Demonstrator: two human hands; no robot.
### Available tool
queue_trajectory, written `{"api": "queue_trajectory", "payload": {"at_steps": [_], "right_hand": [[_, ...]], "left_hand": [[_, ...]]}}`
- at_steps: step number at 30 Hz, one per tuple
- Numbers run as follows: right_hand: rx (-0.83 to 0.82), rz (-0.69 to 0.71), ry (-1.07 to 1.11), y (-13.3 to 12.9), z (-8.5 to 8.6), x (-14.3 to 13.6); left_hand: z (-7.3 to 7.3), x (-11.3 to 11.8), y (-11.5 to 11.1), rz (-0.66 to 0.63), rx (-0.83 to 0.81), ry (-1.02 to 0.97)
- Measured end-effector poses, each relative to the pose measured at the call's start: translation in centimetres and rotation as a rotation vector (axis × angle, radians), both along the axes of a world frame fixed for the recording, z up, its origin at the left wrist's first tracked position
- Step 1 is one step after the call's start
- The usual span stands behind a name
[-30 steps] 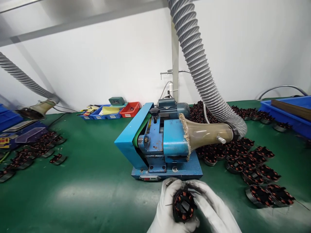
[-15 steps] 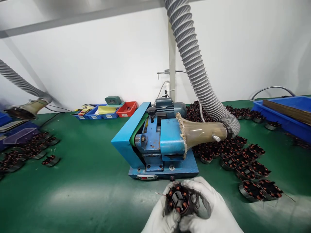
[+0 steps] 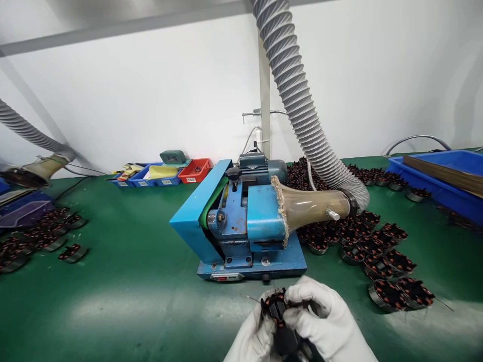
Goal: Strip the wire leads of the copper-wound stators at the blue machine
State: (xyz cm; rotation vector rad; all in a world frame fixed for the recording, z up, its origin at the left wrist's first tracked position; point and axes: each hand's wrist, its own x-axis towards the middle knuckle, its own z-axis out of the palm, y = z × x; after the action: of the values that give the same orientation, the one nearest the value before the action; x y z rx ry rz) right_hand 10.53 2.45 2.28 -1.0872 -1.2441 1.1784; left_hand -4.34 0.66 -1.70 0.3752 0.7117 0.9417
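A motor stator (image 3: 275,307) with copper windings and black insulation is held low in front of me, with thin wire leads sticking up and to the left. My left hand (image 3: 253,336), in a white glove, is closed around its left side. At the stator's right rim, the fingers and thumb of my gloved right hand (image 3: 325,315) are pinched together; whether a wire lies between them is hidden. Just beyond the hands stands a blue belt sander (image 3: 230,221) with a green belt. Something dark below the stator is hard to make out.
A brownish suction funnel (image 3: 315,203) joins the sander to a grey ribbed hose (image 3: 290,75). Many stators (image 3: 383,292) cover the right of the green table (image 3: 132,301); another group (image 3: 49,229) lies left. A blue tray (image 3: 449,173) and a small red bin (image 3: 194,171) stand farther back.
My right hand has shifted its fingers up to the stator's right rim, no longer cupping its side. The stator has tilted. The whole view has moved slightly.
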Motion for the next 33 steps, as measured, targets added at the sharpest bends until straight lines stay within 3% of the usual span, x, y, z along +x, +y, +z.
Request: {"api": "queue_trajectory", "payload": {"at_steps": [4,7,10,12,17,21,23,25,27,31,33], "right_hand": [[-0.147,-0.05,0.128,0.7,0.5,-0.9],[-0.32,-0.048,0.395,0.7,0.8,-0.7],[-0.39,-0.108,0.623,0.4,1.0,0.1],[-0.36,-0.103,0.554,0.0,1.1,0.3],[-0.123,-0.113,0.125,-0.1,0.9,0.0],[-0.291,-0.091,0.476,0.2,0.8,0.4],[-0.297,-0.121,0.631,0.1,0.9,1.0],[-0.241,-0.199,0.634,-0.2,1.2,1.3],[-0.16,-0.247,0.505,-0.9,1.4,1.1],[0.029,-0.252,0.091,-1.9,1.1,-0.1],[-0.008,-0.213,0.092,-1.8,0.8,-0.3]], "left_hand": [[-1.2,0.0,0.3,-0.023,-0.097,0.06],[-1.8,-0.6,0.2,-0.009,-0.096,0.057],[-1.8,-1.2,-0.1,0.004,-0.097,0.067],[-1.5,-1.3,-0.2,0.026,-0.082,0.081],[-0.4,0.1,0.0,0.045,-0.053,0.096],[1.0,1.3,0.7,0.02,-0.072,0.091],[1.8,1.5,1.0,0.051,-0.101,0.099],[2.4,1.7,1.0,0.097,-0.136,0.118],[2.7,1.7,0.8,0.141,-0.129,0.164],[2.6,1.3,-0.2,0.179,0.038,0.318],[2.4,0.9,-0.6,0.184,0.08,0.355]]}}
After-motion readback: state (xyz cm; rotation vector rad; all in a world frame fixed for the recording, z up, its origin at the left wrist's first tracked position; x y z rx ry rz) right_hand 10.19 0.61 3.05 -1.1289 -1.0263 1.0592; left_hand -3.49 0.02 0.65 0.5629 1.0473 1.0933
